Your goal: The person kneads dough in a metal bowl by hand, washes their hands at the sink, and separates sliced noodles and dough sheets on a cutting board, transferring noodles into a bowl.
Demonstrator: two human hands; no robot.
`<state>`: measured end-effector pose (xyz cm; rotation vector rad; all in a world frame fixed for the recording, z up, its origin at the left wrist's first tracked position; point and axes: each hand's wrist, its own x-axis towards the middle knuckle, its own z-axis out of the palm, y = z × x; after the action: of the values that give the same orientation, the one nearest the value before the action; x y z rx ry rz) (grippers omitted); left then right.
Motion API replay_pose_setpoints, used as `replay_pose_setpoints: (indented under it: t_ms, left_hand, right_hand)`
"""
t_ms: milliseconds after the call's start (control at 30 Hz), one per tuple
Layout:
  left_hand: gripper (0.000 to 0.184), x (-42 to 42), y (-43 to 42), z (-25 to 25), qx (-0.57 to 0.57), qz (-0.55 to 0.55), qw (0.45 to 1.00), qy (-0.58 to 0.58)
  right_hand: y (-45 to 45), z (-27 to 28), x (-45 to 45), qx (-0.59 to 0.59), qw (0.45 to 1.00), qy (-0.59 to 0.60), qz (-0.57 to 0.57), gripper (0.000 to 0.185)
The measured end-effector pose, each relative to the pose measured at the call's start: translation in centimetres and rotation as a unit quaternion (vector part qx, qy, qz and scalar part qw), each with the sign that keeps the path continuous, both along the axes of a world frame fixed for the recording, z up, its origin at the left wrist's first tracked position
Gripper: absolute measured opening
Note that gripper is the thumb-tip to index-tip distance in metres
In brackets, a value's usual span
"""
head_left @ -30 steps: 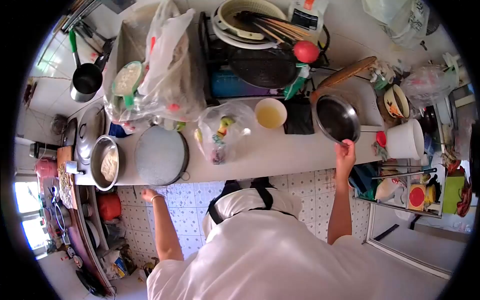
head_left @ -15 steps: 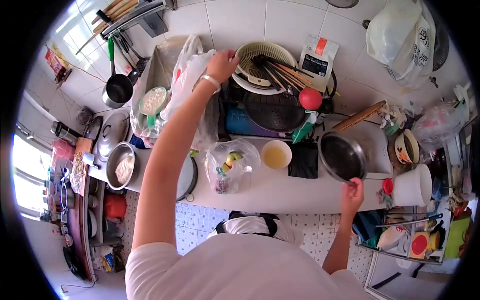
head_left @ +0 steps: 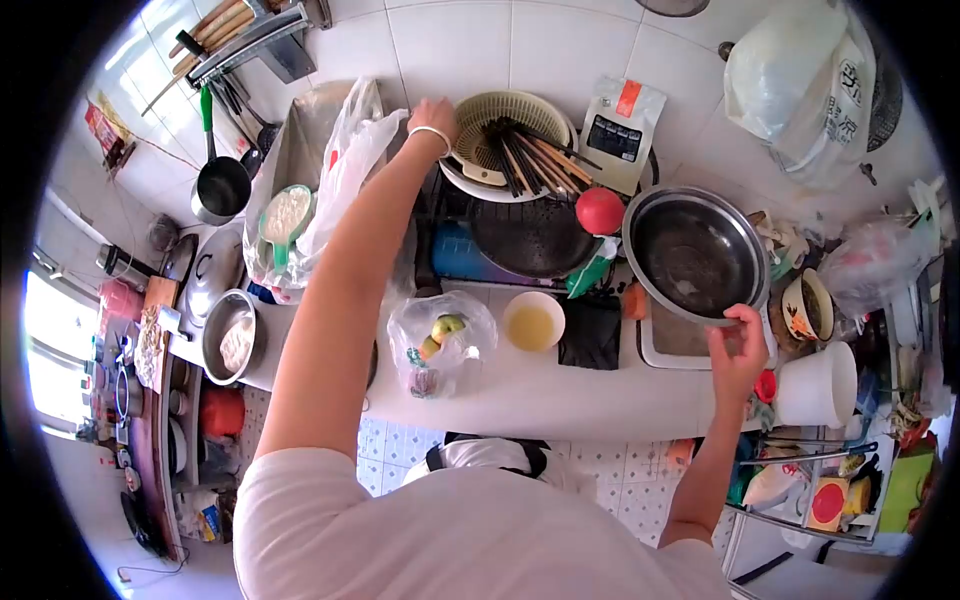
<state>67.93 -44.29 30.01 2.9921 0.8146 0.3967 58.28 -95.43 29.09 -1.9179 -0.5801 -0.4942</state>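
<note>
- My R hand point(head_left: 740, 352) pinches near rim of round grey metal basin point(head_left: 692, 250), rt side.
- L hand point(head_left: 434, 120) at left rim of round cream plastic colander point(head_left: 470, 148), far side; can't tell if fingers grip.

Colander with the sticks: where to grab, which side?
Probably the left rim of the colander, pinched from the left: its open edge offers a thin grip. The sticks lie toward the right and overhang the near-right edge, leaving the left rim freer. The left hand is at that side.
</note>
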Motion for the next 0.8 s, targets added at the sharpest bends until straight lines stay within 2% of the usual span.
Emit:
replay_pose_setpoints:
  t_ms: [33, 67, 167, 200, 267, 300, 367, 433, 467, 567, 700, 733, 800]
  left_hand:
    - [0.028, 0.6, 0.4, -0.1, 0.024, -0.025, 0.999, 0.024]
    - [0.027, 1.5, 1.0, -0.8, 0.015, -0.003, 1.0, 0.022]
    - [0.03, 1.5, 1.4, -0.2, 0.05, -0.081, 0.99, 0.108]
    - [0.03, 1.4, 0.9, -0.9, 0.049, -0.088, 0.99, 0.104]
    - [0.03, 2.1, 1.3, -0.9, 0.116, -0.08, 0.985, 0.103]
    - [0.031, 2.9, 1.6, -1.8, 0.102, -0.049, 0.993, 0.038]
    - [0.035, 2.4, 1.2, -0.8, 0.018, -0.055, 0.997, 0.046]
    - [0.036, 2.4, 1.4, -1.8, -0.007, -0.063, 0.996, 0.057]
    - [0.037, 2.7, 2.0, -0.8, -0.02, -0.069, 0.996, 0.055]
    - [0.035, 2.2, 2.0, 0.1, -0.061, -0.085, 0.995, 0.008]
    - [0.033, 1.7, 2.6, 2.2, -0.077, -0.094, 0.993, 0.015]
    - [0.033, 2.5, 3.7, 1.7, -0.021, -0.124, 0.992, -0.026]
    - [0.029, 1.6, 3.9, 2.9, -0.117, -0.119, 0.984, -0.062]
  right_hand:
    - [0.0, 0.1, 0.2, -0.002, 1.0, 0.004, 0.001, 0.028]
    - [-0.1, 0.1, 0.3, 0.002, 1.0, -0.002, 0.007, 0.029]
    - [-1.2, 0.9, -0.1, 0.001, 0.999, 0.041, -0.025, 0.031]
    - [-1.1, 1.8, -0.2, 0.009, 0.999, 0.049, -0.021, 0.031]
    - [-1.0, 1.9, 1.1, 0.033, 0.999, 0.007, -0.003, 0.031]
    - [-0.7, 2.1, 2.0, 0.046, 0.999, -0.011, 0.021, 0.03]
    - [0.5, 3.9, 2.8, 0.034, 0.998, -0.031, 0.047, 0.029]
    - [3.2, 6.1, 4.0, 0.086, 0.992, 0.017, 0.094, 0.025]
    - [4.9, 6.9, 5.0, 0.089, 0.991, 0.009, 0.099, 0.025]
    - [9.5, 9.1, 7.1, 0.145, 0.967, 0.028, 0.207, 0.021]
    - [16.8, 10.8, 11.2, 0.075, 0.955, 0.098, 0.27, 0.019]
    - [18.4, 10.8, 11.8, 0.065, 0.947, 0.132, 0.287, 0.02]
    - [21.0, 11.4, 11.8, 0.024, 0.945, 0.155, 0.287, 0.02]
